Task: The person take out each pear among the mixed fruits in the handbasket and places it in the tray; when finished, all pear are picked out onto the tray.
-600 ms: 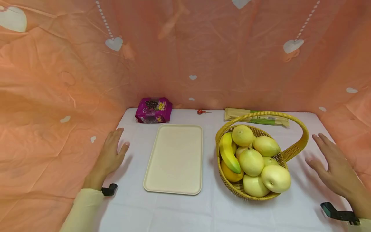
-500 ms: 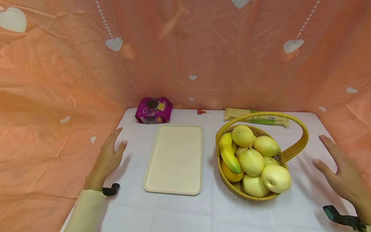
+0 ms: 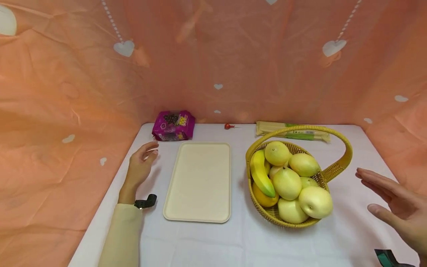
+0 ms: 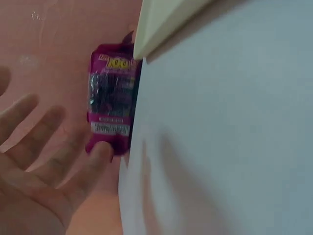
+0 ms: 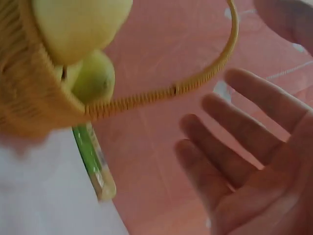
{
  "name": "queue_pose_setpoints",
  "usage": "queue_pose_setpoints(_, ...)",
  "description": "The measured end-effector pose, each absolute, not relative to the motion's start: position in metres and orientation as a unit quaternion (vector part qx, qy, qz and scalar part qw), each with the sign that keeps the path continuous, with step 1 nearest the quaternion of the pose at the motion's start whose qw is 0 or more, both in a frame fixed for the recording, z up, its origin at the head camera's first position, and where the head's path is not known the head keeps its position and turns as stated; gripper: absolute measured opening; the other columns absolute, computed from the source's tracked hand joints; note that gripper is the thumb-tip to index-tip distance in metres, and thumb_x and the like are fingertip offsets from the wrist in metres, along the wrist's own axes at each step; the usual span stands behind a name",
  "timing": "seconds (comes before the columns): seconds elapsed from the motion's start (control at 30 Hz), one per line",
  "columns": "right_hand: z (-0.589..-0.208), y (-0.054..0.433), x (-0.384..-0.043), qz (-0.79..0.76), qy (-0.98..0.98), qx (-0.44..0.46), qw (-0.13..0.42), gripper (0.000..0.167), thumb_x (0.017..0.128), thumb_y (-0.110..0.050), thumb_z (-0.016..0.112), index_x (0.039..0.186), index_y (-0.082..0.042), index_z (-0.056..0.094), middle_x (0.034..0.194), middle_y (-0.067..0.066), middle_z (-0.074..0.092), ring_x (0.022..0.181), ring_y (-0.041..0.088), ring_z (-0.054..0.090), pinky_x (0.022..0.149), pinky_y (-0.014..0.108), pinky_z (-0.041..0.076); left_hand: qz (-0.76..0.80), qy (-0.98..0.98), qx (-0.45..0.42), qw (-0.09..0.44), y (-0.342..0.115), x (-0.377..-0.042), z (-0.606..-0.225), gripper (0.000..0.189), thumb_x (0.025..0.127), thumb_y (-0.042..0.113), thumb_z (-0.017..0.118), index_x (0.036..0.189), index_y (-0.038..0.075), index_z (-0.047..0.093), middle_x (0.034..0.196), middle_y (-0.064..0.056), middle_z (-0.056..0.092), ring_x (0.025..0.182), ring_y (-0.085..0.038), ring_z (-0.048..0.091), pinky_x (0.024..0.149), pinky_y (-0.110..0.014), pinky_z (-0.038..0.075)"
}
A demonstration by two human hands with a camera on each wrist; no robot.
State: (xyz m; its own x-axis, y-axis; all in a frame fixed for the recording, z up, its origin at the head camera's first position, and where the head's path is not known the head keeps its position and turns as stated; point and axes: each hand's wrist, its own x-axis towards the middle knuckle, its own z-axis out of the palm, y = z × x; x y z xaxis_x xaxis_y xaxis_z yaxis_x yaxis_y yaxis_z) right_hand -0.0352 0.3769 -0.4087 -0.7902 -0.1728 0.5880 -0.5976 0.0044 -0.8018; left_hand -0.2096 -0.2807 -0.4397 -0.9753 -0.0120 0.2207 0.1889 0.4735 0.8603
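Hands well apart, either side of tray and basket

On my feed, the bench has a white cover. Near its far edge I can see a small red-handled tool with a thin tip, and right of it a long tan pack with a green label, partly hidden. Behind, I have a creased orange drape printed with white hearts and dotted strings.

Soft light, faint shadows, blurry wrist views
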Motion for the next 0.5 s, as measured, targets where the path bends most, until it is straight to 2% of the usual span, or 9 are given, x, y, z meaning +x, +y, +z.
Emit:
queue_pose_setpoints(0.1,-0.409,0.366,-0.037,0.654,-0.673,0.318,0.137,0.072,0.074,0.041,0.064,0.141,0.037,0.040,0.158,0.031,0.057,0.151,0.026,0.057,0.124,0.021,0.043,-0.500,-0.862,-0.054,0.059,-0.273,-0.223,-0.443,0.045,0.111,0.013,0.059,0.154,0.000,0.059,0.157,-0.025,0.060,0.145,-0.039,0.057,0.118,-0.037,0.052)
queue_pose_setpoints(0.2,-0.409,0.357,-0.035,0.644,-0.687,0.316,0.114,0.077,0.069,0.043,0.066,0.142,0.035,0.042,0.157,0.028,0.059,0.149,0.023,0.058,0.123,0.020,0.044,-0.491,-0.869,-0.052,0.031,-0.268,-0.232,-0.446,0.045,0.111,0.011,0.059,0.154,-0.001,0.058,0.161,-0.024,0.056,0.152,-0.045,0.049,0.126,-0.058,0.044)
queue_pose_setpoints(0.3,-0.410,0.350,-0.034,0.628,-0.709,0.306,0.097,0.081,0.067,0.042,0.069,0.143,0.032,0.045,0.156,0.025,0.061,0.147,0.020,0.060,0.121,0.018,0.045,-0.481,-0.875,-0.054,0.009,-0.264,-0.238,-0.449,0.046,0.110,0.010,0.058,0.155,-0.001,0.057,0.164,-0.025,0.053,0.155,-0.048,0.044,0.129,-0.063,0.039)
queue_pose_setpoints(0.5,-0.415,0.338,-0.038,0.580,-0.751,0.307,0.069,0.086,0.067,0.037,0.076,0.147,0.026,0.048,0.156,0.025,0.061,0.148,0.016,0.058,0.120,0.015,0.044,-0.422,-0.903,-0.068,-0.045,-0.255,-0.245,-0.450,0.052,0.110,0.017,0.056,0.161,0.009,0.053,0.170,-0.025,0.045,0.162,-0.048,0.034,0.133,-0.067,0.028)
